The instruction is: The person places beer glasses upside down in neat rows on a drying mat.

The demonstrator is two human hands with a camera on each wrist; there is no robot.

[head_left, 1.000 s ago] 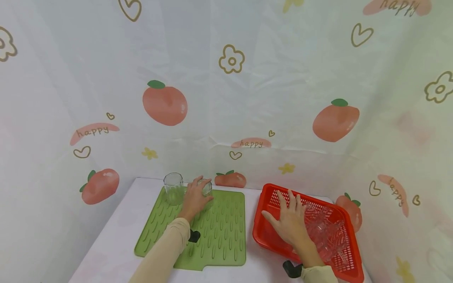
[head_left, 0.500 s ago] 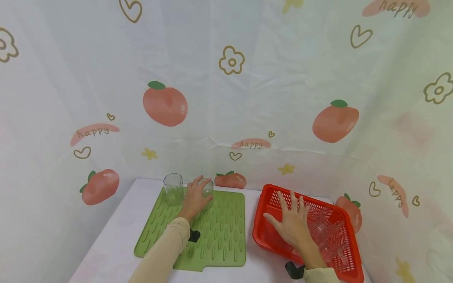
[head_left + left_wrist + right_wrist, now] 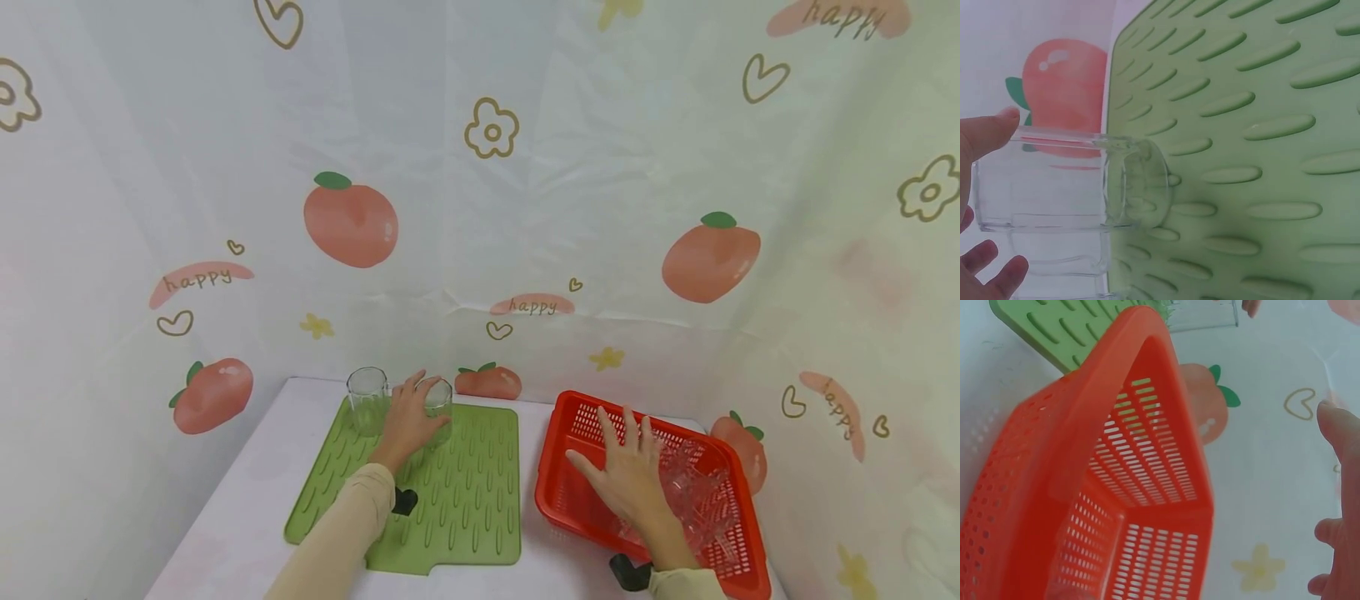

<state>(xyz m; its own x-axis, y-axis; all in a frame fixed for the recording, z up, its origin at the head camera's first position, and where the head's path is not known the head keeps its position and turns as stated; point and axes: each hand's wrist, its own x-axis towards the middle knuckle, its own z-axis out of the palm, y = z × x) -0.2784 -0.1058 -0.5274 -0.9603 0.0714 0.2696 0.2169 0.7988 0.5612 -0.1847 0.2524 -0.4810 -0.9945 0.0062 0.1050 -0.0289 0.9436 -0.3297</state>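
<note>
A clear drinking glass [image 3: 441, 410] stands on the green drying mat [image 3: 480, 492], near its back edge. My left hand [image 3: 407, 423] is at the glass's left side, fingers loosely spread. In the left wrist view, the thumb overlaps the rim of the glass [image 3: 1066, 181] while the other fingers are apart from it. A second clear glass [image 3: 366, 402] stands just left of that hand. My right hand [image 3: 628, 475], fingers spread and holding nothing, hovers over the red plastic basket [image 3: 550, 492]. Several clear glass-like pieces [image 3: 705, 500] lie in the basket's right part, partly hidden by that hand.
The mat and basket rest side by side on a white-covered table [image 3: 232, 508], with a strip of tabletop between them. A white curtain [image 3: 450, 208] printed with red fruit stands close behind and at both sides.
My left hand has shifted slightly left, leaving more of the glass in view. My right hand has drifted a little right and down over the basket, still spread.
</note>
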